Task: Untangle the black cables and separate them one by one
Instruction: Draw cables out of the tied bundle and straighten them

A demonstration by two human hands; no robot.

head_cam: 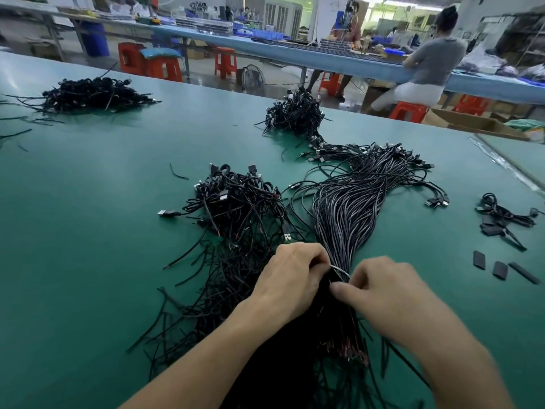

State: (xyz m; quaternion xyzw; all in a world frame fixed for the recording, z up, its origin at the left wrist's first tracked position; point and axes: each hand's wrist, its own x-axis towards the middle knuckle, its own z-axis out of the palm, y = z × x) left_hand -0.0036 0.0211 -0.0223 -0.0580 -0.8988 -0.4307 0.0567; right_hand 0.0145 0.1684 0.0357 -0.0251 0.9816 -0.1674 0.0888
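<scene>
Left hand (290, 276) and right hand (383, 293) pinch the pale tie (339, 270) round the cable bundle (345, 219) by the front edge of the tabletop (88, 231) — still bound (tangled pile (236, 208) just beside) — separating looks barely begun.

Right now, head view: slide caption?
Left hand and right hand pinch the pale tie binding a black cable bundle on the green table.

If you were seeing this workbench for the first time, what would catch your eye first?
The thick bundle of black cables fanning out at the near centre of the green table, where the left hand and right hand pinch its pale wire tie. Left of it lies a tangled heap of black USB cables.
</scene>
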